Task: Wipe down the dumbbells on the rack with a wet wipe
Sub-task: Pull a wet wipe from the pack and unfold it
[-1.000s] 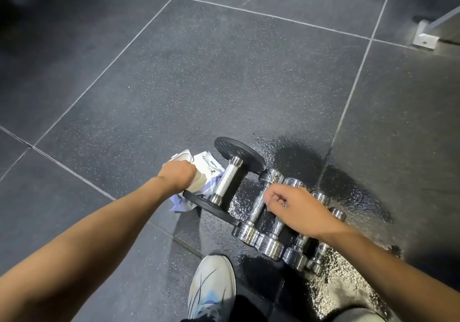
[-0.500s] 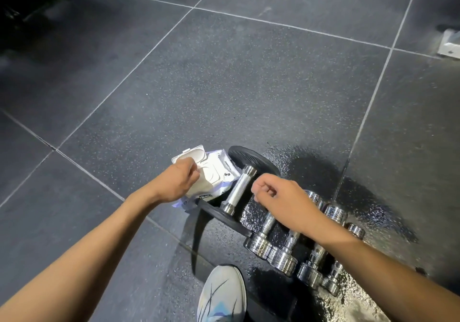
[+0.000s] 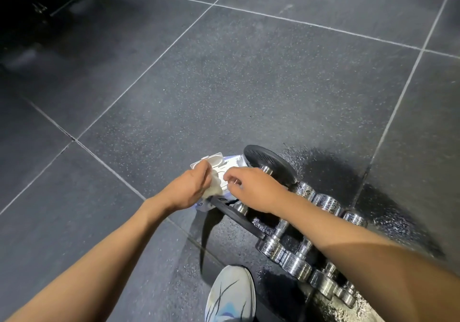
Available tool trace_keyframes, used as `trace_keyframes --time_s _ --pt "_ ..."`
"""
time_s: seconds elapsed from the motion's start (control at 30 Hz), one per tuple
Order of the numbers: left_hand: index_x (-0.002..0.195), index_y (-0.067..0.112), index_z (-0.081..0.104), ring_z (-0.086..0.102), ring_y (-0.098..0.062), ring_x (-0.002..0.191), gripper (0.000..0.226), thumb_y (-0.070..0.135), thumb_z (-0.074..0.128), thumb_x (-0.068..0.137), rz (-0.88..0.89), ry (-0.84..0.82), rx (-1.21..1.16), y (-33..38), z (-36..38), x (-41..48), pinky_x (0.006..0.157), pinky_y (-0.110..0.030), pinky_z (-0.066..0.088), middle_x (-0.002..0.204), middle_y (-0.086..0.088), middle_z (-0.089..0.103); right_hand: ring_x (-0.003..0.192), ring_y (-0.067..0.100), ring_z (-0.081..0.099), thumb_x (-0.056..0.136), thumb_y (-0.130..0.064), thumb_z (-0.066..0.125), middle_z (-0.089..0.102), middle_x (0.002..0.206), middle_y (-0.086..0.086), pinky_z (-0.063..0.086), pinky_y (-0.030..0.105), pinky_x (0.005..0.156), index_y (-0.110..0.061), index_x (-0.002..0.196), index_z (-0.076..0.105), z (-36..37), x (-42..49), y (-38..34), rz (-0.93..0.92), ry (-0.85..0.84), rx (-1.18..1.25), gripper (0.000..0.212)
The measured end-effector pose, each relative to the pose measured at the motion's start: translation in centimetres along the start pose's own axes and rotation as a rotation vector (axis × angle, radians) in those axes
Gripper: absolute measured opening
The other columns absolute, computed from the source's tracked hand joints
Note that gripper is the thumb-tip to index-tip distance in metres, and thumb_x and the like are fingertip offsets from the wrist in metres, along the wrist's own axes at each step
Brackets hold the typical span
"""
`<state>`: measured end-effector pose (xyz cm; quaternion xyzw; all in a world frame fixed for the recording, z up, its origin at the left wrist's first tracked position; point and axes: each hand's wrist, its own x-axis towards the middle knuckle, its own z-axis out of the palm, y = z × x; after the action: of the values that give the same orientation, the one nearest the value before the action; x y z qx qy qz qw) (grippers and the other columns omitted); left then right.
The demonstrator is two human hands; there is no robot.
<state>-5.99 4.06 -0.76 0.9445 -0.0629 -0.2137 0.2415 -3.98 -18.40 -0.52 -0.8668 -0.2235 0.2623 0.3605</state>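
Gym weight area, indicated by a row of chrome dumbbells (image 3: 296,263) laid side by side on dark speckled floor tiles (image 3: 224,85) with pale seams. At the far-left end of the row, a larger dumbbell with black plates (image 3: 270,160). On the near side of the row, a sports shoe (image 3: 230,294).

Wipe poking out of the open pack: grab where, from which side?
Pinch the bunched wipe where it stands proud of the pack opening, coming from above: the lid is flipped back on the far side, leaving the top clear. The left hand grips it there; the right hand sits by the opening, likely steadying.
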Motion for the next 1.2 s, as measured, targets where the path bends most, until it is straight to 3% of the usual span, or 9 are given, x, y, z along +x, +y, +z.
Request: trace_keyframes --time_s 0.13,0.23,0.3,0.4,0.5,0.63,0.87,1.07,1.2 --pt "0.117 0.013 0.047 0.066 -0.030 0.086 0.026 0.036 0.037 0.112 0.034 0.027 -0.067 -0.3 0.6 -0.3 0.080 -0.045 0.051 0.100 -0.012 0.069 0.110 0.030 0.066 0.102 -0.032 0.059 0.071 0.122 0.005 0.054 0.043 0.094 -0.026 0.133 0.064 1.9 3.0 -0.7 0.040 -0.041 -0.030 0.032" --pt "0.113 0.013 0.049 0.062 -0.020 0.085 0.024 0.035 0.038 0.112 0.041 0.031 -0.087 -0.8 1.4 0.0 0.077 -0.035 0.047 0.098 -0.004 0.065 0.098 0.031 0.066 0.100 -0.030 0.063 0.073 0.104 0.004 0.055 0.042 0.086 -0.026 0.103 0.069 3.2 4.3 -0.4 0.082 0.024 -0.017 0.009" --pt "0.108 0.015 0.050 0.058 -0.009 0.082 0.024 0.036 0.040 0.112 0.049 0.040 -0.095 -1.3 1.9 0.2 0.073 -0.027 0.045 0.095 0.003 0.062 0.086 0.029 0.064 0.097 -0.024 0.064 0.068 0.089 0.001 0.055 0.041 0.078 -0.026 0.085 0.060 3.5 4.7 0.1 0.093 0.041 0.004 0.013" --pt "0.115 0.017 0.053 0.063 -0.014 0.091 0.010 0.024 0.053 0.108 0.039 0.051 -0.124 -2.7 2.5 0.5 0.082 -0.031 0.049 0.102 0.003 0.067 0.081 0.026 0.060 0.098 -0.024 0.064 0.065 0.085 0.001 0.051 0.038 0.075 -0.027 0.085 0.060 3.2 4.7 0.3 0.099 0.027 0.026 0.014" --pt "0.121 0.022 0.062 0.062 -0.009 0.093 0.025 0.018 0.068 0.097 0.056 0.066 -0.133 -3.3 2.9 0.9 0.084 -0.022 0.048 0.102 0.010 0.069 0.080 0.024 0.061 0.099 -0.026 0.061 0.065 0.086 -0.003 0.053 0.038 0.075 -0.027 0.090 0.064 2.9 5.0 0.4 0.108 0.031 0.049 0.010" --pt "0.104 0.019 0.070 0.055 0.001 0.071 0.013 0.028 0.075 0.095 0.033 0.158 -0.132 -3.0 3.4 1.8 0.069 -0.022 0.044 0.077 0.018 0.060 0.080 0.023 0.061 0.100 -0.027 0.059 0.062 0.082 -0.006 0.050 0.036 0.072 -0.024 0.091 0.061 3.2 4.9 0.2 0.110 0.058 0.064 0.009" --pt "0.083 0.016 0.057 0.047 -0.019 0.076 0.025 0.032 0.074 0.094 0.006 0.131 -0.006 -3.4 3.7 1.9 0.069 -0.041 0.047 0.070 0.006 0.051 0.067 0.022 0.053 0.103 -0.021 0.054 0.062 0.078 0.005 0.048 0.040 0.064 -0.022 0.090 0.051 2.6 4.3 -0.6 0.065 0.156 0.186 0.013" --pt "0.061 0.023 0.045 0.036 -0.012 0.053 0.045 0.037 0.075 0.091 -0.190 0.115 -0.134 -2.9 3.7 2.4 0.056 -0.033 0.034 0.054 0.008 0.042 0.079 0.029 0.066 0.105 -0.026 0.053 0.066 0.081 0.008 0.055 0.050 0.072 -0.025 0.089 0.047 1.1 4.0 -0.8 0.095 0.233 0.252 0.017" --pt "0.061 0.028 0.052 0.047 -0.010 0.052 0.041 0.042 0.073 0.093 -0.245 0.058 -0.113 -2.5 3.4 2.8 0.055 -0.030 0.037 0.053 0.010 0.050 0.085 0.032 0.072 0.105 -0.028 0.053 0.068 0.085 0.009 0.057 0.058 0.073 -0.028 0.089 0.046 0.6 3.2 -0.4 0.113 0.250 0.308 0.017"
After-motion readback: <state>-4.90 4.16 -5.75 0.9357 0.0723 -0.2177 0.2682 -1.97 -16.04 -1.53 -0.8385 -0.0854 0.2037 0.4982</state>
